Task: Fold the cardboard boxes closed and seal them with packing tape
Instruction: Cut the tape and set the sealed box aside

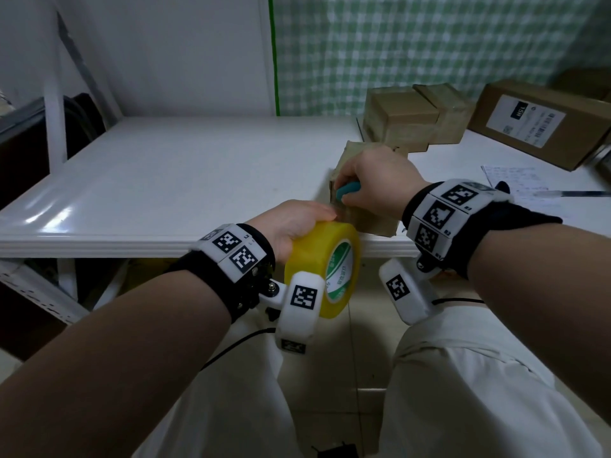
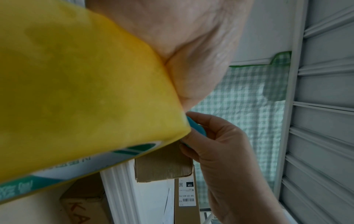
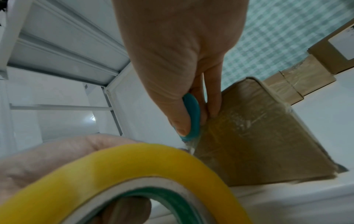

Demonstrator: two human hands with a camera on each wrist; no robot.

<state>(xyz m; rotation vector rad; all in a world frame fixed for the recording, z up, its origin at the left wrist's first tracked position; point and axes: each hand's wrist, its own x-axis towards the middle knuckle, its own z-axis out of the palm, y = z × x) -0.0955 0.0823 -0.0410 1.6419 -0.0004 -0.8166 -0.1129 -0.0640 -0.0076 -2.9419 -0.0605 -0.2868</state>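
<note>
A small brown cardboard box (image 1: 370,223) (image 3: 252,136) (image 2: 162,168) sits at the near edge of the white table (image 1: 185,180), its top covered in clear tape. My left hand (image 1: 291,226) grips a big yellow roll of packing tape (image 1: 322,269) (image 2: 76,94) (image 3: 124,169) just in front of the table edge, fingers through its core. My right hand (image 1: 370,183) (image 3: 182,68) (image 2: 216,148) pinches a small teal cutter (image 1: 347,190) (image 3: 190,118) (image 2: 197,126) against the box's near left corner, where a stretch of tape leads to the roll.
Two taped boxes (image 1: 406,120) and a larger labelled box (image 1: 542,123) stand at the back right. Paper and a pen (image 1: 572,193) lie on the right. A green checked cloth (image 1: 429,41) hangs behind. My legs (image 1: 463,391) are below the table edge.
</note>
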